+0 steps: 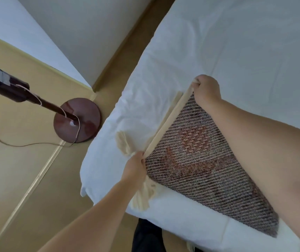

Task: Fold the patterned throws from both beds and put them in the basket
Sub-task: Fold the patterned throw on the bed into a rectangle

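Pinching with the fingers (142,157) of the left hand (134,166), clamped together on the near end of the throw's cream border; gripping with the right hand (206,90), fist closed around the far end of that same border, fingertips curled out of sight. Stretching the border taut between both hands, with the patterned throw (200,157) lying partly under the right forearm on the white bed (236,42), near its corner. Trailing loose cream fringe (123,144) beside and below the left hand, just at the mattress edge. Probably lining up edges for a fold. Risking an uneven fold if one end slips, since the left pinch looks slight; risking fringe bunching inside the fold or dragging the white sheet into wrinkles. Risking a snag if swung wide, with the lamp base (77,120) and its thin cord (27,144) standing on the floor just beside that corner. Showing no basket anywhere, and a second bed (63,24) with no throw visible across the gap.
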Motion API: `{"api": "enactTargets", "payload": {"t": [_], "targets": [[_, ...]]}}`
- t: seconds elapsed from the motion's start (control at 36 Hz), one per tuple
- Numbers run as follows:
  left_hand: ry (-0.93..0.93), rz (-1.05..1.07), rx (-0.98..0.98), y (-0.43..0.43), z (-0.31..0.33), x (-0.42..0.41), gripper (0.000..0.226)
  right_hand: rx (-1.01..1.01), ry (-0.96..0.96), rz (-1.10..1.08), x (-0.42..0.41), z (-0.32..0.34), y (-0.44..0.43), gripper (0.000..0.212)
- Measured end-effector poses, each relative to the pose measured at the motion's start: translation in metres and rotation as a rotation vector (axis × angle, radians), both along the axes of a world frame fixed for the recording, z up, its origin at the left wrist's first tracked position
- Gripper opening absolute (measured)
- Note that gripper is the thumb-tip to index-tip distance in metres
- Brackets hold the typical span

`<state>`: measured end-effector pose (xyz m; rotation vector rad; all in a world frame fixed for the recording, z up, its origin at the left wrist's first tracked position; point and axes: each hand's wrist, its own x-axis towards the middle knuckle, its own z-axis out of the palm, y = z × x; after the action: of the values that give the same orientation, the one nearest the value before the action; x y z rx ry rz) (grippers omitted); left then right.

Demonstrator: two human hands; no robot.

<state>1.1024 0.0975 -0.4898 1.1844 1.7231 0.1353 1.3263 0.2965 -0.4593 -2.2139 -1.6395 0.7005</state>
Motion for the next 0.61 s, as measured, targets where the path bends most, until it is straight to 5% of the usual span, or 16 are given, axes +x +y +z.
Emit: {"api": "enactTargets", "payload": {"t": [0.25, 0.42, 0.47, 0.61], "targets": [[0.13, -0.074, -0.011, 0.013, -0.051, -0.004, 0.025, -0.053, 0.01, -0.004, -0.012, -0.072, 0.028, 0.026], [0.377, -0.362, 0.231, 0.012, -0.064, 0.005, 0.074, -0.076, -0.118, 0.067, -0.01, -0.1, 0.032, 0.03], [0.376, -0.413, 0.355, 0.017, -0.07, 0.011, 0.081, -0.089, -0.186, 0.121, -0.011, -0.102, 0.028, 0.016], [0.308, -0.519, 0.394, 0.039, -0.067, 0.036, 0.077, -0.014, -0.405, 0.227, -0.008, -0.099, -0.01, 0.059]]}}
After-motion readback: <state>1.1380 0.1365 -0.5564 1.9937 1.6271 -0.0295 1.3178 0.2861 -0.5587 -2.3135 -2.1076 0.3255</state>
